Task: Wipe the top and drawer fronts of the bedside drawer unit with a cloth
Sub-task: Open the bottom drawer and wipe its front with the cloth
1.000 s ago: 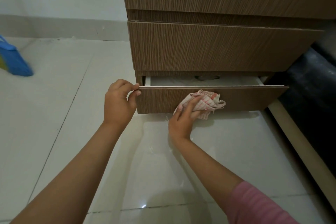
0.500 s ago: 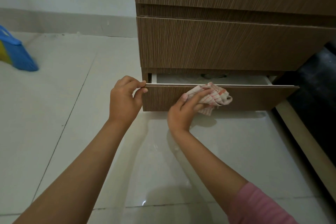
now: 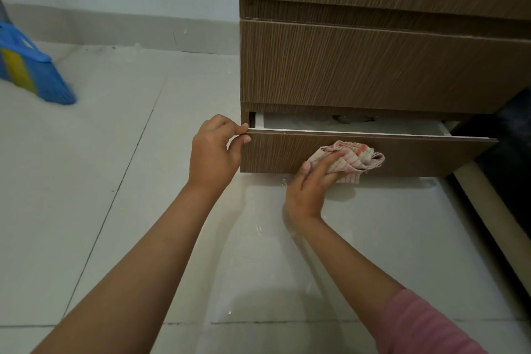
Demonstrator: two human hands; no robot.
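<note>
The brown wood-grain drawer unit (image 3: pixel 373 66) fills the upper right. Its bottom drawer (image 3: pixel 416 156) is pulled out a little, showing a white inside. My left hand (image 3: pixel 214 152) pinches the top left corner of that drawer's front. My right hand (image 3: pixel 311 184) presses a crumpled pink-and-white checked cloth (image 3: pixel 355 156) against the middle of the bottom drawer front. The two drawer fronts above are shut. The unit's top is out of view.
Pale glossy floor tiles (image 3: pixel 115 181) spread to the left and below. A blue and yellow broom head (image 3: pixel 28 72) rests on the floor at the far left by the wall. A dark bed side with a pale base rail (image 3: pixel 494 210) runs along the right.
The view has shifted so the unit sits further right. The cloth and my right hand have slid a little along the bottom drawer front. My left hand keeps its pinch on the corner.
</note>
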